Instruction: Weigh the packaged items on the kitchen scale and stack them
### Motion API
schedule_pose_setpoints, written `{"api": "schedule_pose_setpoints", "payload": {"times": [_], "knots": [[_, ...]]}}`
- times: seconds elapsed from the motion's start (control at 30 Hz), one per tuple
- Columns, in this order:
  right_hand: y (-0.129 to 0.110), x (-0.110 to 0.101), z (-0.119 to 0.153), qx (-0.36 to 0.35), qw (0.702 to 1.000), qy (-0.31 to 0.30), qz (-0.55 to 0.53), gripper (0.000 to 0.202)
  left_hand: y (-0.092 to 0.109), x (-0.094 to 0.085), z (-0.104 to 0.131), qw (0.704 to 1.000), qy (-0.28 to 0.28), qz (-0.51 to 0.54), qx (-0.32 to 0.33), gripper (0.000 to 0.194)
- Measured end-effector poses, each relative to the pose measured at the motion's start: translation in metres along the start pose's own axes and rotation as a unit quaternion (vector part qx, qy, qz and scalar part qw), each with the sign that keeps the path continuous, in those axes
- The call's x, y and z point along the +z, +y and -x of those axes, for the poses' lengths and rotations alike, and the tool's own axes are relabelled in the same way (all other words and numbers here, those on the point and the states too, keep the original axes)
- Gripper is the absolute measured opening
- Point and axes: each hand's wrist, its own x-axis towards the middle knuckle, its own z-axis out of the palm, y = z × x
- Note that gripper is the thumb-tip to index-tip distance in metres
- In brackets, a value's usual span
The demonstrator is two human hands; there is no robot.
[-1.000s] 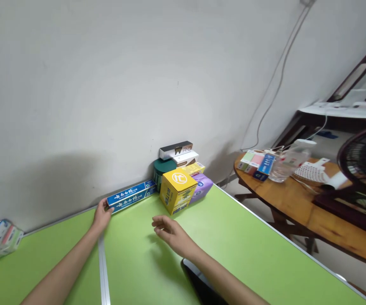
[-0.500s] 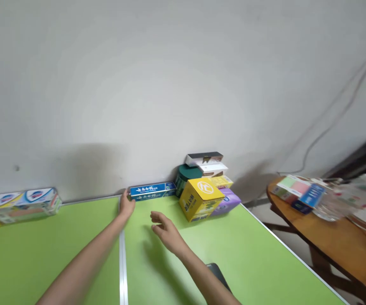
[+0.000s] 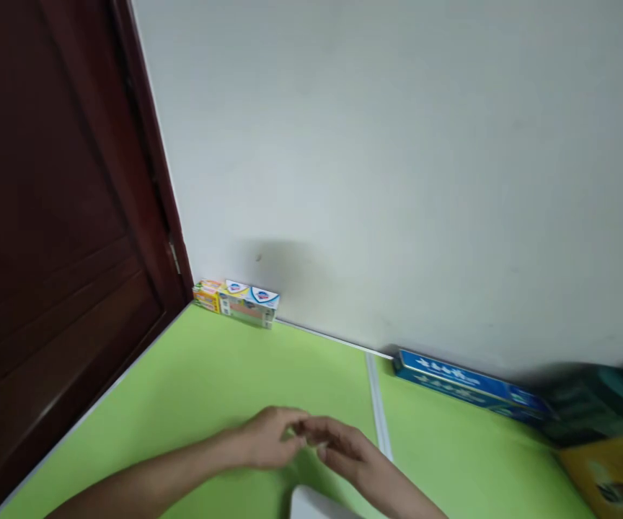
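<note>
Over the green table, my left hand and my right hand meet, fingertips touching or nearly so. Both hands have curved fingers with a gap at the thumb, and nothing shows in either. Just below them, the corner of a white object enters at the bottom edge. A long blue box lies against the wall to the right of the hands. Farther left, a white and blue printed box stands along the wall, next to a yellow and orange box.
The green table has a metal seam across it. At the right edge are a blurred yellow box and a dark green round container. A dark red door borders the left side.
The view has swung left, bringing in the door. My left hand has left the end of the blue box and come close to my right hand. A white object now shows below them.
</note>
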Motion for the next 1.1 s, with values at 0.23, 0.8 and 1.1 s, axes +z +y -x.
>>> {"api": "schedule_pose_setpoints", "payload": {"times": [0.23,0.8,1.1], "knots": [[-0.015,0.0,-0.154,0.042,0.957,0.281,-0.065,0.048,-0.061,-0.156,-0.075,0.917,0.395,-0.007,-0.048,0.051],[-0.007,-0.044,-0.247,0.069,0.923,0.37,-0.075,0.046,-0.092,-0.207,-0.133,0.875,0.475,-0.025,-0.086,0.017],[0.016,-0.039,-0.151,0.076,0.916,0.39,-0.057,0.045,-0.09,-0.136,-0.116,0.903,0.418,0.079,-0.066,0.012]]}}
